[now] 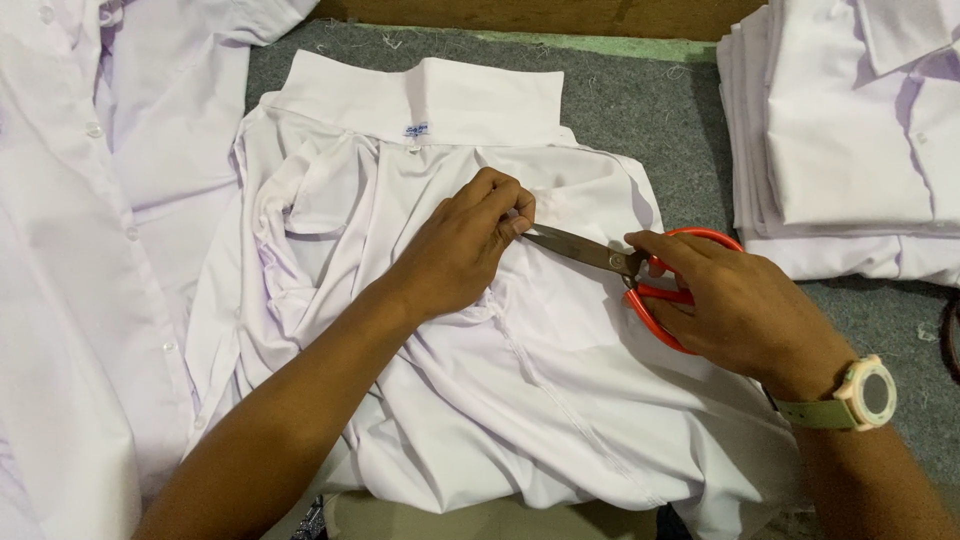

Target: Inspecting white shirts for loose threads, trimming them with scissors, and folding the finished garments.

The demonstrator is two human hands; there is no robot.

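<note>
An open shirt (pixel 90 250) lies far left on the grey counter (pixel 660 110). Beside it a crumpled white shirt (pixel 520 380) is spread out, collar away. The left hand (pixel 465 250) rests on it, fingers (pixel 515 215) pinched together on the cloth at the scissors' (pixel 600 255) tip. The scissors lie almost level — blades pointing left, red handles right — with the right hand (pixel 735 305) clamped through the handles. Far right sits 1 stack (pixel 850 150) of folded shirts.

Folded shirt stack (pixel 850 150) on grey table (pixel 650 110)
</note>
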